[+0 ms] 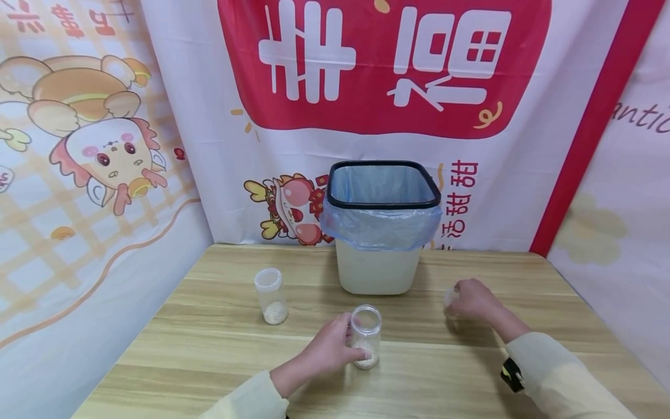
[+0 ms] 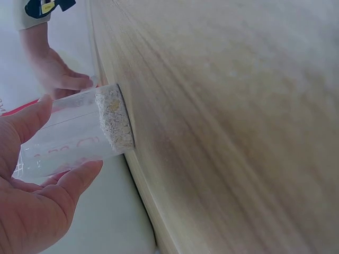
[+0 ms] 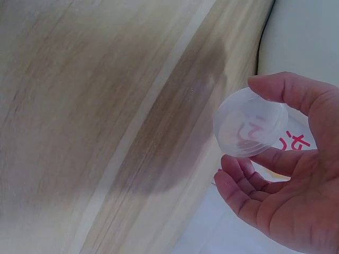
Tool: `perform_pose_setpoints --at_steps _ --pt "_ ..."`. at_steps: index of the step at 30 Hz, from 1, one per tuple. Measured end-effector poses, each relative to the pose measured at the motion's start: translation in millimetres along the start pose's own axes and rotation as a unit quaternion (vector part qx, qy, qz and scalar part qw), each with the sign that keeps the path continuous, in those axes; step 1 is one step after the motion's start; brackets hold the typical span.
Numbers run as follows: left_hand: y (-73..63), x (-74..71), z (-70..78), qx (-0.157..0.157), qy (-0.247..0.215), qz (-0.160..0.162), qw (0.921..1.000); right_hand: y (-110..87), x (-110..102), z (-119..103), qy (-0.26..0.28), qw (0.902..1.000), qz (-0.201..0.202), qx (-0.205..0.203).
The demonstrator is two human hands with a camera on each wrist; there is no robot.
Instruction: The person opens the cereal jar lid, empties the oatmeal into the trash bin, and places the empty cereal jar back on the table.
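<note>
My left hand (image 1: 331, 348) grips a clear plastic jar (image 1: 367, 326), thumb on one side and fingers on the other. The jar is uncapped and stands upright on the table, with a layer of pale, flaky bits (image 2: 114, 119) at its bottom. Off to the right, my right hand (image 1: 473, 299) pinches a round translucent lid (image 3: 246, 121) by its edge between thumb and fingers, close over the tabletop. In the head view the hand covers much of the lid. A second clear jar (image 1: 271, 295), also with pale bits at its bottom, stands to the left with a whitish top.
A pale bin (image 1: 378, 270) with a black rim and a blue plastic liner (image 1: 382, 230) stands behind the jars, near the back of the wooden table (image 1: 209, 355). Printed cloth (image 1: 199, 116) hangs behind and along both sides. A dark device (image 1: 512, 374) is at the right wrist.
</note>
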State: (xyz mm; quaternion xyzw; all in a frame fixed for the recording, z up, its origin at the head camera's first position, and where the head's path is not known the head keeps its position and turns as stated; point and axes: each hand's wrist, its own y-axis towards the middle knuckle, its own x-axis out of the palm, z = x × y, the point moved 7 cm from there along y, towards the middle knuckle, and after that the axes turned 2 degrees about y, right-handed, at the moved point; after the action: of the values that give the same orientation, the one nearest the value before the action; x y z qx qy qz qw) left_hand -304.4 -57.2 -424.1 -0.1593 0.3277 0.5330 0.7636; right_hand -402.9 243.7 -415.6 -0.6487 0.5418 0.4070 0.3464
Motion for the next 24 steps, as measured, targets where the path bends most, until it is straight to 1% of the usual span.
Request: perform_pose_setpoints --at_steps 7,14,24 --pt "0.3 0.0 0.3 -0.002 -0.004 -0.001 1.0000 1.2 4.0 3.1 0.012 0.9999 -0.010 -0.004" --pt "0.7 0.2 -0.5 0.000 -0.005 -0.001 1.0000 4.1 7.2 5.3 0.010 0.9997 -0.002 -0.023" --pt "0.8 0.3 0.1 0.000 -0.010 0.000 1.0000 8.2 12.0 8.7 0.012 0.9998 -0.002 -0.014"
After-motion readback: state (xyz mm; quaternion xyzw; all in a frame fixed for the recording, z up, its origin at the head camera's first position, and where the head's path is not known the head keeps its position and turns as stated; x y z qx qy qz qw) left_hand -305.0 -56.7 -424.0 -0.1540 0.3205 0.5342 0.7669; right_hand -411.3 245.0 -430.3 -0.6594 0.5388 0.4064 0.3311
